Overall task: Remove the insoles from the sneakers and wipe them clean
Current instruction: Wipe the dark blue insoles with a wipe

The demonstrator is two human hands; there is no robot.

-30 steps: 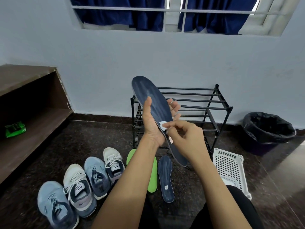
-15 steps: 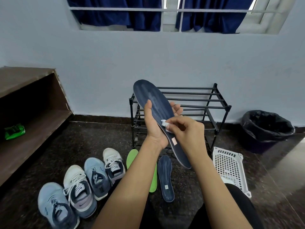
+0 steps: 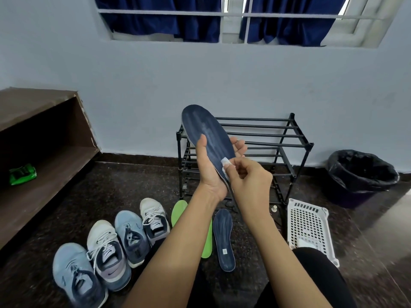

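1. The left hand (image 3: 209, 172) has its grip clamped on a navy insole (image 3: 206, 130): the thumb lies up the insole's left edge and the fingers curl behind its right edge
2. The navy insole stands nearly upright in the air above the floor (image 3: 124, 192). Its toe end tilts up and to the left, its top face is turned to the camera, and pale streaks run along that face
3. The right hand (image 3: 249, 183) has its grip closed in a pinch on a small white wipe (image 3: 225, 163), which it presses against the insole's face near the right edge, about halfway down
4. Below the forearms, a second navy insole (image 3: 224, 238) lies flat on the floor, with a small pale label near its heel. Just to its left lies a green insole (image 3: 179, 210), partly hidden by the left forearm
5. Four sneakers (image 3: 106, 252) stand in a slanting row toward the floor's near left corner, alternating light blue and white, all with their openings facing up
6. A black shoe rack (image 3: 266, 134) stands at the floor's far edge against the wall, behind the hands
7. A white perforated basket (image 3: 309, 223) sits on the floor to the right of the rack's foot, and a bin (image 3: 360, 174) lined with a black bag stands by the far right corner
8. A brown wooden shelf (image 3: 44, 156) runs along the left edge and holds a green packet (image 3: 22, 174)
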